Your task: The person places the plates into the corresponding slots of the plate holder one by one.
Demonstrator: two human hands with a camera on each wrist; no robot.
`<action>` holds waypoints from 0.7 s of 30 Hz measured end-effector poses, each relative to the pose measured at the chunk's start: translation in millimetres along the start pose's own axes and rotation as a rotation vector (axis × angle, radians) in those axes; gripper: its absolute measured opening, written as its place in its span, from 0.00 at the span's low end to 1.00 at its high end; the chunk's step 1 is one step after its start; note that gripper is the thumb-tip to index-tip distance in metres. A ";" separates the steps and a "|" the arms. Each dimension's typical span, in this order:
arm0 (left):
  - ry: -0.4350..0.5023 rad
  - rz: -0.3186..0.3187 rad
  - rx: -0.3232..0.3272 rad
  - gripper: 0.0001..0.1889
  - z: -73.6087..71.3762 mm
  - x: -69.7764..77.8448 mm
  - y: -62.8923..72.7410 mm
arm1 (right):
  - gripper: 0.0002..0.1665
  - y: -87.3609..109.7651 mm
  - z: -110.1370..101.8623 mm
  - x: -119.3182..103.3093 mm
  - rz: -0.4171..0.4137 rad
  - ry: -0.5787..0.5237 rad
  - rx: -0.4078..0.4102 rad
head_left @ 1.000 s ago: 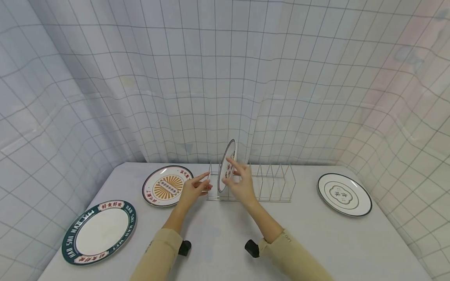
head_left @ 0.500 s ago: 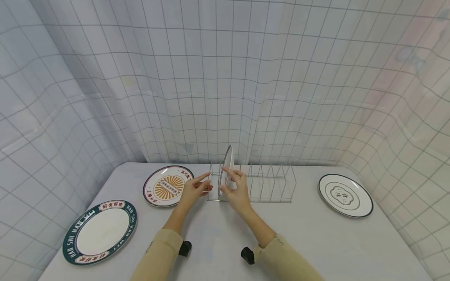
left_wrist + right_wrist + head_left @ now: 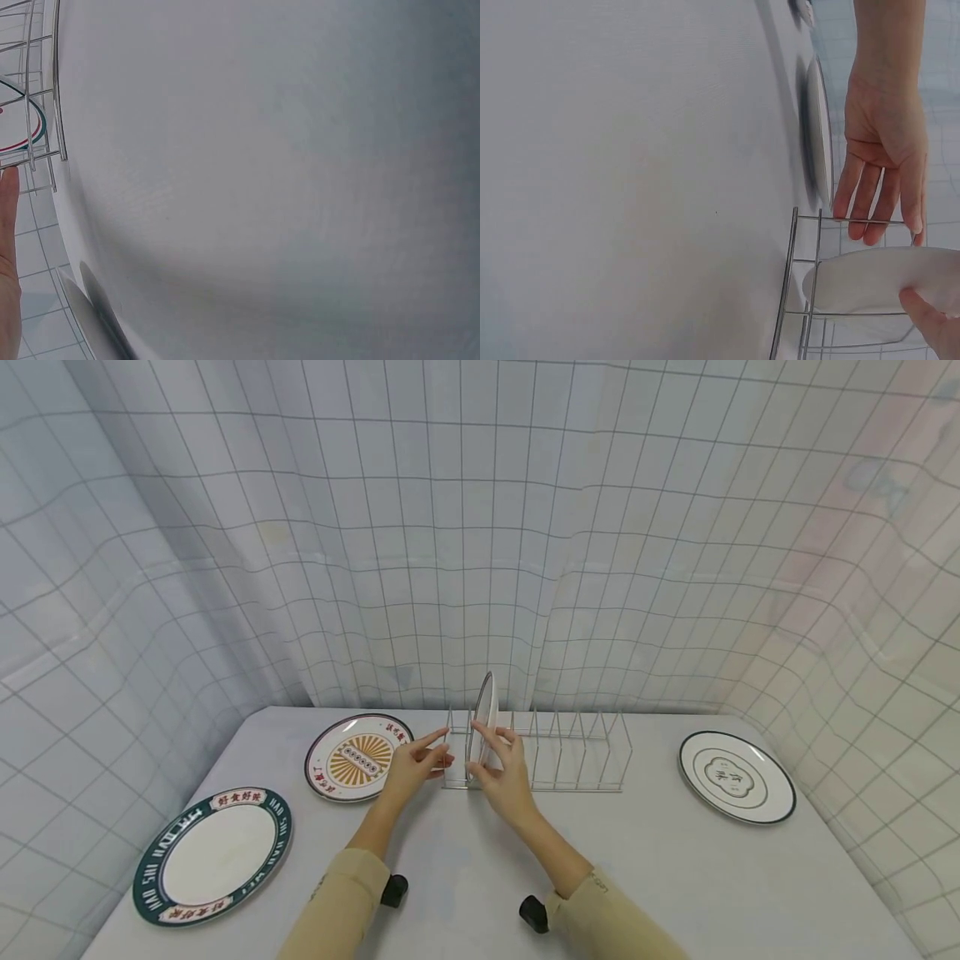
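Observation:
A wire dish rack (image 3: 570,790) stands at the back middle of the table. Near its left end, a white dark-rimmed plate (image 3: 489,697) stands almost upright among the wires. My right hand (image 3: 508,781) holds this plate by its near side, index finger and thumb at the edge; a fingertip rests on its white surface in the right wrist view. With fingers extended, my left hand (image 3: 407,770) touches the rack's left end wire; the right wrist view shows these fingers (image 3: 866,202) spread and fairly straight. In the left wrist view, the plate's green-and-red rim (image 3: 37,129) appears through the wires.
An orange-sunburst plate (image 3: 358,757) lies just left of the rack. A large green-rimmed plate (image 3: 217,856) lies front left, and a black-rimmed plate (image 3: 737,777) lies at the right. A white gridded curtain (image 3: 480,568) encloses the back and sides.
My right hand has lowered the plate into the rack and turned it more edge-on, then barely moved in the last half second. My left hand has stayed at the rack's left end.

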State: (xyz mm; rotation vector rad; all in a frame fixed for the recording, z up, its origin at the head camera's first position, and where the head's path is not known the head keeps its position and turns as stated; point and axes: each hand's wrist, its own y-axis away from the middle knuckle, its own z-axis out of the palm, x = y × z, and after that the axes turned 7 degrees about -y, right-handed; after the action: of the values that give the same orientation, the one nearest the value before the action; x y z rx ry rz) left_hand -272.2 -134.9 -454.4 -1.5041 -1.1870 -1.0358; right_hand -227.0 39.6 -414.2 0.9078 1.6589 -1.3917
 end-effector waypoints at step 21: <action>0.001 0.029 0.020 0.21 2.2 -20.9 -6.5 | 0.38 2.9 -201.7 21.5 0.081 -0.009 0.633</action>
State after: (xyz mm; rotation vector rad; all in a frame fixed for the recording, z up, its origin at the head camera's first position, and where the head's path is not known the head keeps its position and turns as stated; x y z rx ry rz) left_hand -282.1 -136.3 -474.0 -1.5010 -1.1684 -1.0030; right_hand -257.0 240.2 -413.8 1.2934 1.1598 -1.8982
